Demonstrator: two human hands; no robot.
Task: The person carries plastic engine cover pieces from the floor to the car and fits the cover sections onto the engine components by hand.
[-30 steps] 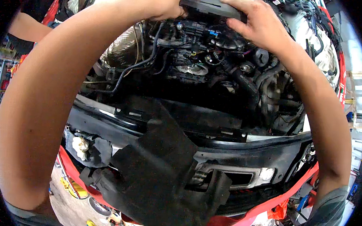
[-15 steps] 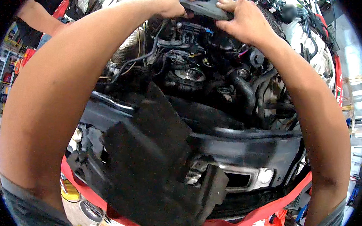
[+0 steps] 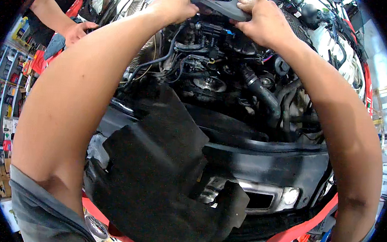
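Observation:
Both my arms stretch forward over an open car engine bay (image 3: 197, 63). Near the upper edge of the view, a grey, curved plastic-looking part (image 3: 220, 7) spans the gap between my hands. My left hand (image 3: 178, 4) grips its left end, the fingers partly cut off by the frame edge. At the right end, my right hand (image 3: 265, 21) pinches it, thumb underneath and fingers on top. Below lie a black ribbed hose (image 3: 264, 92), wiring and a round metal opening (image 3: 209, 84). The part's exact kind I cannot make out.
A large, bent black panel (image 3: 156, 154) leans over the car's front, partly covering the black crossmember (image 3: 270, 163). Beyond my left arm, another person's hand (image 3: 77, 33) rests at the car's side. Shelves (image 3: 2, 96) stand at far left; a red bumper edge (image 3: 284, 231) curves below.
My view has shifted slightly, and the grey part stays in both hands. The other person's hand has come into sight beyond my left arm.

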